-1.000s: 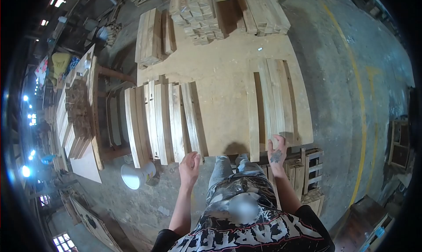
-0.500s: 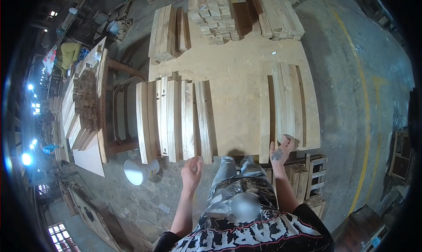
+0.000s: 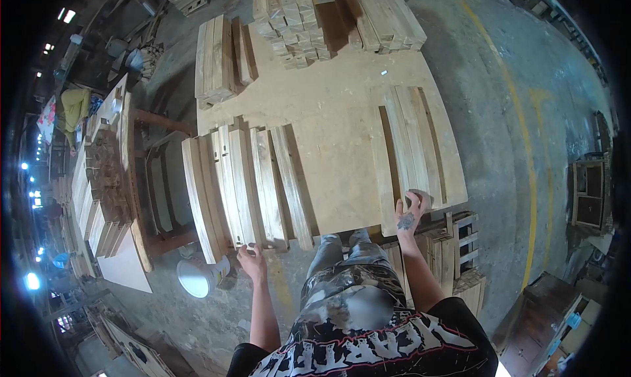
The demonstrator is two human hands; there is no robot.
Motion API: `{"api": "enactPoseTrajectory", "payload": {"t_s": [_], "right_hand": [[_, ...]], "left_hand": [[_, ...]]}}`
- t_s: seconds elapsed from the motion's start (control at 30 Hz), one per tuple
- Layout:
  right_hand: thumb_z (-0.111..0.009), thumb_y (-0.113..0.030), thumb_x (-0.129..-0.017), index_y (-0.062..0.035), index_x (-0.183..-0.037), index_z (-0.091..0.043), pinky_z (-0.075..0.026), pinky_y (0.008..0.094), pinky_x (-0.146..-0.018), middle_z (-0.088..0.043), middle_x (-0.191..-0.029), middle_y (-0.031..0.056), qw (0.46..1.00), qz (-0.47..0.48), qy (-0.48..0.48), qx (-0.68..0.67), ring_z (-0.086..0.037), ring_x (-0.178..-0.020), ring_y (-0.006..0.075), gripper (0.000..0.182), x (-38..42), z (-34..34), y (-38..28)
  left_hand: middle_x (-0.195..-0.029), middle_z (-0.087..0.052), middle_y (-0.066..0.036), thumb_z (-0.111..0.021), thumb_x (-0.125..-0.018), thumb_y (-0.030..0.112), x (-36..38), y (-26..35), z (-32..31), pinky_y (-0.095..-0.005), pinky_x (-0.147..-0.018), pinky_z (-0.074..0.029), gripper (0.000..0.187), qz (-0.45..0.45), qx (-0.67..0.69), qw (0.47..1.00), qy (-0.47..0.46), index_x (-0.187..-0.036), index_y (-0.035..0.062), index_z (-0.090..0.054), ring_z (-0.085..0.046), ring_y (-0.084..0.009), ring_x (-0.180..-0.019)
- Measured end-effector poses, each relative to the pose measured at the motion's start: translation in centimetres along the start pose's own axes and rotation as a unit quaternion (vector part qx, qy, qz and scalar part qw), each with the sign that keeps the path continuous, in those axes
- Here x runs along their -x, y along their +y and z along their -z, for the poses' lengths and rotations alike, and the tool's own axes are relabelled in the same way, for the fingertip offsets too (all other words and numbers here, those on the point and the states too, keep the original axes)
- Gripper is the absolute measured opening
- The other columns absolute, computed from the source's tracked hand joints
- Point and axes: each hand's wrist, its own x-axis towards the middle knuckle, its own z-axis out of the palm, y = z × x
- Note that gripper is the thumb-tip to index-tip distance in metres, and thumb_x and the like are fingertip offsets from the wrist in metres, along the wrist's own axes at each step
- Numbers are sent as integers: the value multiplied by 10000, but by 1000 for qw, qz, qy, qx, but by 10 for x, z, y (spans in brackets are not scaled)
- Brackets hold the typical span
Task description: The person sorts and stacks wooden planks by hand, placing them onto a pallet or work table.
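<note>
My left hand (image 3: 252, 262) is at the near end of a slotted wooden bar (image 3: 227, 186) in the left-hand row, its fingers apart and slightly bent, fingertips right at the bar's end. Beside that bar lie other pale bars, among them an outer bar (image 3: 200, 203) on the left and a slanting bar (image 3: 290, 186) on the right. My right hand (image 3: 407, 216) rests over the near ends of a close-set group of wooden bars (image 3: 406, 140), thumb and fingers spread. A single bar (image 3: 382, 170) lies just left of that group, across a dark gap.
Stacked wood (image 3: 289, 32) stands at the far side of the tan board (image 3: 335, 127), with more bars (image 3: 217, 61) at far left. A white bucket (image 3: 196, 277) sits on the floor at left. A side table (image 3: 135, 193) carries more timber. Slatted wood (image 3: 465, 239) stands below right.
My left hand has moved left along the row, from the right-hand bars to a slotted bar. My right hand stays by its group. The whole view has turned and shifted slightly.
</note>
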Motion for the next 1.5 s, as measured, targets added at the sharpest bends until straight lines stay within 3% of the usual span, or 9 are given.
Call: {"api": "enactPoseTrajectory", "payload": {"t_s": [0.27,0.5,0.73,0.9,0.93,1.03,1.17,1.33,1.5], "right_hand": [[-737,-103,-867,-128,-1244,-597,-382,511,-1084,-463,-1359,236,999,-29,-19,-19,-445,-1300,412,402,4,-8,-2],[-734,-131,-873,-134,-1216,-615,-397,502,-1071,-506,-1323,233,999,-12,-47,2,-466,-1296,422,362,5,-4,3],[-732,-191,-907,-88,-1217,-623,-468,440,-1003,-608,-1223,170,972,19,-193,-129,-570,-1225,319,344,0,-16,-71],[-500,-528,-1044,-95,-1394,-552,-516,369,-976,-684,-1230,113,694,-229,-596,-333,-637,-1167,226,558,16,-38,-176],[-467,-541,-1052,-70,-1417,-526,-515,369,-981,-673,-1268,119,528,-344,-642,-436,-636,-1177,226,599,25,-44,-186],[-472,-533,-1053,-36,-1446,-483,-511,391,-1002,-649,-1301,155,368,-388,-688,-490,-630,-1194,229,633,26,-44,-203],[-703,-562,-882,10,-1508,-368,-454,424,-1099,-571,-1400,233,742,-5,-652,-153,-590,-1261,321,911,19,-38,-192],[-792,-470,-781,-44,-1540,-329,-415,447,-1126,-482,-1482,269,790,91,-604,-43,-490,-1364,401,986,27,-31,-153],[-787,-455,-781,-60,-1546,-323,-442,458,-1098,-500,-1455,280,803,115,-585,-31,-532,-1314,418,978,39,-23,-140]], "left_hand": [[-1175,-557,-257,-751,-825,203,17,40,-13,-529,-909,-483,630,-36,-36,999,4,-1334,-30,-462,-603,-461,-1055],[-1090,-676,-205,-772,-833,205,-3,48,-50,-465,-846,-520,651,-32,70,987,-141,-1364,-34,-482,-661,-294,-1027],[-1238,-659,-193,-668,-962,345,34,75,-8,-412,-953,-537,590,157,595,632,-471,-1392,-26,-508,-655,-280,-1136],[-1230,-672,-198,-551,-1019,482,79,147,34,-466,-985,-523,666,72,642,477,-596,-1429,-36,-463,-669,-343,-1107],[-1192,-686,-199,-536,-1027,487,82,142,28,-468,-976,-525,651,80,584,511,-625,-1402,-43,-493,-680,-345,-1076],[-1078,-725,-196,-514,-1040,491,84,118,9,-461,-937,-539,610,45,392,659,-640,-1304,-54,-588,-708,-340,-984],[-993,-752,-181,-613,-1018,372,70,117,35,-382,-832,-563,414,-158,57,902,-397,-1120,-16,-718,-732,-288,-922],[-1046,-729,-203,-712,-946,299,33,119,55,-430,-877,-550,374,-130,80,961,-233,-1170,0,-695,-714,-342,-974],[-1260,-621,-179,-787,-833,247,6,152,40,-468,-1030,-466,627,-321,-1,930,-178,-1383,58,-554,-581,-353,-1227]]}}
